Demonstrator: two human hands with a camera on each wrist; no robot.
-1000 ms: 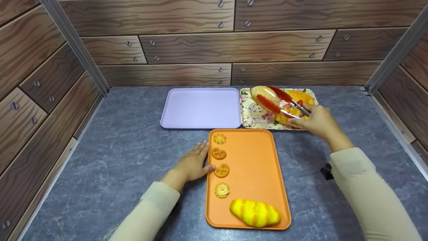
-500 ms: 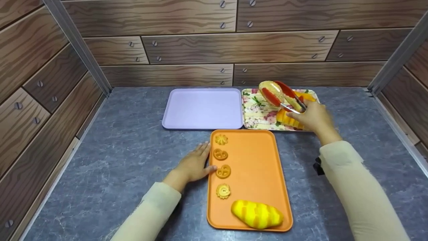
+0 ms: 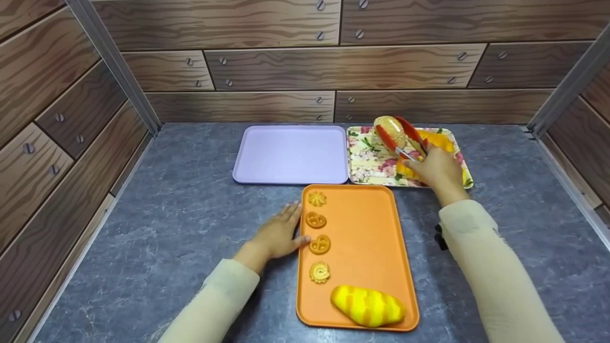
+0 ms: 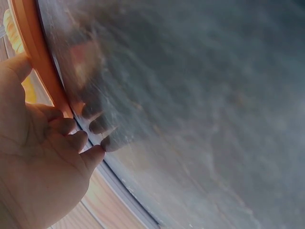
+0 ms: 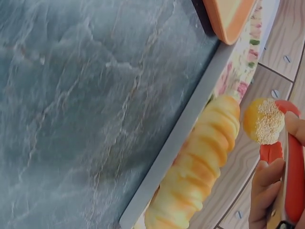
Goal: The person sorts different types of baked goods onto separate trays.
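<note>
My right hand (image 3: 441, 170) grips red-tipped metal tongs (image 3: 389, 138) over the floral tray (image 3: 367, 167). A sesame-topped bun (image 3: 392, 127) is pinched between the tong tips; in the right wrist view the bun (image 5: 263, 121) shows sesame seeds on a golden crust. Beneath the hand lies a ridged bread roll (image 5: 195, 164) on that tray, partly hidden in the head view. My left hand (image 3: 276, 237) rests flat beside the orange tray (image 3: 362, 228), its thumb over the left rim. In the left wrist view the left hand (image 4: 43, 157) shows its palm side, with fingers at the tray's edge.
Two pretzel-shaped cookies (image 3: 319, 244) and two round ones (image 3: 319, 272) line the orange tray's left side. A yellow striped bread (image 3: 368, 306) lies at its near end. A lilac tray (image 3: 291, 155) stands behind, touching the floral tray. Wood-patterned walls (image 3: 286, 69) enclose the table.
The sesame bun in the tongs has shifted slightly right and away over the floral tray. My right hand and forearm have swung left. My left hand stays in place.
</note>
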